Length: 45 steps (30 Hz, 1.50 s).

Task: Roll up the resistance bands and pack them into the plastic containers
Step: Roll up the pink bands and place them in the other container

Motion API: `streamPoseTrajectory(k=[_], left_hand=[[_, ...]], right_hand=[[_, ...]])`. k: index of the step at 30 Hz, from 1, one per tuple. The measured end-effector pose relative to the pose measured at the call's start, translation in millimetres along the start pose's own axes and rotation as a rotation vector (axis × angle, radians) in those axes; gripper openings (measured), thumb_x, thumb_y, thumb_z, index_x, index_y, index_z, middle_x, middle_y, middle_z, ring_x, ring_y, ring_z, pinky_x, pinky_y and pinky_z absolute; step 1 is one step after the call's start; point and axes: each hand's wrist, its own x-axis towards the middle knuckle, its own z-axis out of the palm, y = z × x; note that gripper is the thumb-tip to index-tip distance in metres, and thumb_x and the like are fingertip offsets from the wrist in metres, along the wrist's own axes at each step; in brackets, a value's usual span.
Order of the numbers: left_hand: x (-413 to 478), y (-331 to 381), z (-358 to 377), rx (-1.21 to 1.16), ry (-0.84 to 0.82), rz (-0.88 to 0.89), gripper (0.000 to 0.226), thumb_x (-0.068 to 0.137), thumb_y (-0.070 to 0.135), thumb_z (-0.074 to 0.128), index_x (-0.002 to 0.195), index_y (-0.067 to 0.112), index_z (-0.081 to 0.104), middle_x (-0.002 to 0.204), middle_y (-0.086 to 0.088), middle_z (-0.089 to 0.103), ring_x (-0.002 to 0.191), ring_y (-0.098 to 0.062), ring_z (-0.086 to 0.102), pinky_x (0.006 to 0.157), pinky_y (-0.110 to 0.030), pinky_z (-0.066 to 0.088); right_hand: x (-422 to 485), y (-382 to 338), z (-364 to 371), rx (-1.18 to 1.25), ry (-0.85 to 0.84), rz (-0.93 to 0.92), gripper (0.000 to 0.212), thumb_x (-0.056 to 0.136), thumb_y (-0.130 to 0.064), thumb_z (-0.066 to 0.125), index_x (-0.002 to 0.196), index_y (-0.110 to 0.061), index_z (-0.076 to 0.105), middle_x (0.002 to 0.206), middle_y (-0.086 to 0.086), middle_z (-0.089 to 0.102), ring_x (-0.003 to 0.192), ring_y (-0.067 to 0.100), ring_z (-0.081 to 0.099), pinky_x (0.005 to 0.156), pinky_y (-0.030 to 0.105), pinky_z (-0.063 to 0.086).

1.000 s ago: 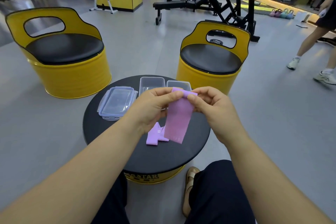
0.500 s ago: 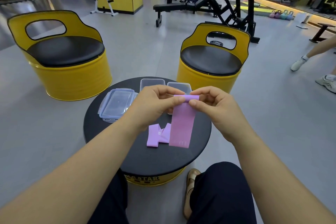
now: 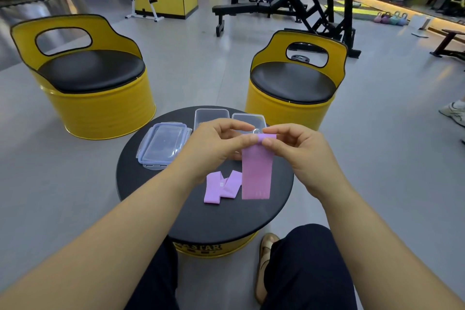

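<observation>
A pink resistance band (image 3: 256, 173) hangs flat above the round black table (image 3: 226, 219). My left hand (image 3: 214, 148) and my right hand (image 3: 299, 151) both pinch its top edge, which is folded over into a small roll. A second, lilac band (image 3: 221, 187) lies crumpled on the table just left of the hanging one. Two clear plastic containers (image 3: 211, 116) (image 3: 249, 119) stand open at the table's far edge, partly hidden behind my hands. Stacked clear lids (image 3: 163, 143) lie at the table's left.
Two yellow barrel chairs (image 3: 93, 78) (image 3: 294, 83) with black seats stand beyond the table. A weight bench (image 3: 264, 7) and gym racks fill the background. A person's white shoe (image 3: 453, 111) shows at the right edge. My knees and a sandal (image 3: 264, 259) are below the table.
The band's top edge has been turned over more into a tighter fold between my fingers. The person walking at the right has moved almost out of view.
</observation>
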Motion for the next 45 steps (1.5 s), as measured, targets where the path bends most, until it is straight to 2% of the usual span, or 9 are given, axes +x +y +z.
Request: streamPoseTrajectory(k=[7,11,13,16,22,28,33,39,45], left_hand=[[0,-2,-1,0.040,0.035,0.002,0.010,0.077,0.016,0.075,0.087,0.014,0.073,0.085,-0.004,0.074,0.081,-0.014,0.070,0.070,-0.024,0.057],[-1,-2,-1,0.032,0.049,0.017,0.012,0.074,0.017,0.077,0.085,0.016,0.073,0.086,-0.005,0.074,0.085,-0.018,0.070,0.078,-0.030,0.057],[-1,-1,-1,0.035,0.056,0.025,0.013,0.073,0.017,0.078,0.085,0.018,0.073,0.086,-0.005,0.074,0.087,-0.020,0.070,0.081,-0.032,0.057],[-1,-2,-1,0.044,0.060,0.042,0.014,0.074,0.011,0.077,0.084,0.020,0.072,0.083,-0.001,0.074,0.084,-0.016,0.070,0.079,-0.028,0.057],[-4,-1,0,0.005,0.002,-0.015,0.011,0.079,0.015,0.073,0.090,0.017,0.069,0.087,-0.002,0.073,0.081,-0.011,0.071,0.070,-0.022,0.056],[-4,-2,1,0.016,0.026,-0.013,0.006,0.078,0.018,0.074,0.084,0.019,0.073,0.086,0.000,0.074,0.082,-0.011,0.070,0.068,-0.022,0.056],[-2,-4,0,0.021,0.049,0.017,0.014,0.077,0.011,0.075,0.083,0.023,0.071,0.085,-0.001,0.074,0.081,-0.012,0.070,0.074,-0.024,0.057],[-3,-5,1,0.005,0.035,0.039,0.022,0.076,0.002,0.074,0.084,0.023,0.069,0.079,0.006,0.072,0.075,-0.003,0.066,0.065,-0.013,0.050],[-4,-8,1,-0.027,-0.015,-0.039,0.014,0.078,0.015,0.073,0.089,0.022,0.068,0.084,0.005,0.073,0.079,-0.007,0.069,0.068,-0.020,0.055]], right_hand=[[-1,5,0,-0.008,-0.016,0.005,0.018,0.079,-0.014,0.070,0.097,-0.016,0.068,0.086,-0.001,0.072,0.081,0.005,0.068,0.075,0.020,0.055],[0,5,2,0.023,-0.041,0.043,0.025,0.077,-0.026,0.069,0.100,-0.018,0.065,0.071,-0.008,0.069,0.080,0.009,0.069,0.080,0.028,0.057],[0,6,2,0.033,-0.022,0.059,0.020,0.079,-0.025,0.067,0.097,-0.015,0.066,0.075,-0.005,0.071,0.080,0.009,0.069,0.079,0.028,0.058],[1,5,2,0.011,-0.008,0.046,0.017,0.080,-0.022,0.068,0.092,-0.010,0.068,0.084,0.002,0.072,0.079,0.007,0.068,0.072,0.024,0.057],[-1,5,0,0.045,-0.010,0.027,0.026,0.067,-0.029,0.070,0.090,-0.017,0.069,0.079,-0.009,0.073,0.079,0.004,0.068,0.071,0.019,0.055],[-1,8,-2,0.045,-0.007,0.019,0.017,0.077,-0.007,0.071,0.090,-0.017,0.068,0.086,-0.004,0.073,0.082,0.007,0.069,0.075,0.021,0.056],[-2,7,-2,0.032,-0.037,0.068,0.032,0.073,-0.029,0.069,0.100,-0.013,0.068,0.093,0.003,0.073,0.089,0.013,0.070,0.080,0.027,0.057],[-3,7,-2,0.045,-0.020,0.060,0.039,0.068,-0.031,0.070,0.100,-0.007,0.069,0.090,0.005,0.074,0.085,0.012,0.070,0.075,0.024,0.057],[-3,12,-2,0.150,-0.010,0.058,0.018,0.070,-0.017,0.072,0.088,-0.017,0.069,0.079,-0.006,0.073,0.080,0.008,0.068,0.074,0.023,0.056]])
